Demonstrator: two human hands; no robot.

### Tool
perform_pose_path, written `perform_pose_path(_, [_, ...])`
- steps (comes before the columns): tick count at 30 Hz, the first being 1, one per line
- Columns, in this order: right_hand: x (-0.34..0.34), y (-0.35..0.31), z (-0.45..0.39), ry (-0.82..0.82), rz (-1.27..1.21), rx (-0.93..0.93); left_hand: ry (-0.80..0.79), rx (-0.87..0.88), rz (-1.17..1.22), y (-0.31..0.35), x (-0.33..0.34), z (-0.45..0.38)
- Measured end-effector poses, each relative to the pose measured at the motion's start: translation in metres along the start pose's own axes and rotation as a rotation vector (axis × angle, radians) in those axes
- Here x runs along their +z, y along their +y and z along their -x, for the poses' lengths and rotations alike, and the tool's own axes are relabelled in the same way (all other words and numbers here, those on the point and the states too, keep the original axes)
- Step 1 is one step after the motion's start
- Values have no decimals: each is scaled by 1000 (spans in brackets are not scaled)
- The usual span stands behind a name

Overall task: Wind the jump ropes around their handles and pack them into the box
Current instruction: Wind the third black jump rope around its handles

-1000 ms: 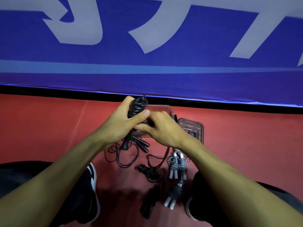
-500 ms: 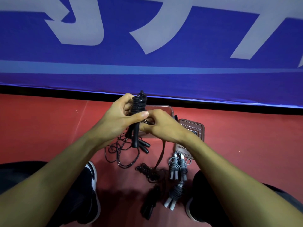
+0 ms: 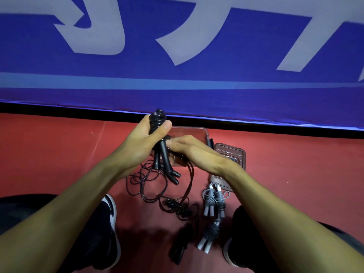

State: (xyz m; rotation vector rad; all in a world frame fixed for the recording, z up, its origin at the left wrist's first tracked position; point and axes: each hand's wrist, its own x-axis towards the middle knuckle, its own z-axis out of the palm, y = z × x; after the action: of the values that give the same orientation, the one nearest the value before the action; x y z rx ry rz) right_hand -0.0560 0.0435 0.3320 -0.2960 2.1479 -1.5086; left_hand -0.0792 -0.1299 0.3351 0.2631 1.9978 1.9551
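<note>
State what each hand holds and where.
Left hand grips the black jump rope around its wound coils. Right hand fingers touch it below them.

Black jump rope (image 3: 157,123) wound on upright handles; grey wound ropes (image 3: 213,201) beside brown box (image 3: 189,133).

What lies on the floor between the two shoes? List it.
In the head view, between the left shoe and right shoe: a loose black rope, a wound black rope, and grey wound ropes.

Dim, bluish cast; deep shadows low in frame; wide-angle bending at edges; slightly soft
</note>
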Motion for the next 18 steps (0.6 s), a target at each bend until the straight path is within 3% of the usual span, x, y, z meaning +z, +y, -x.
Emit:
perform_pose_path(8, [4,9,-3,121,156,60,-142,-91,73,-3,0,4])
perform_pose_path(11, [1,4,-1,165,156,54,-199,-43,57,2,-4,3])
perform_pose_path(18, [-8,2,1,242,352,62,-160,25,-53,3,-2,2])
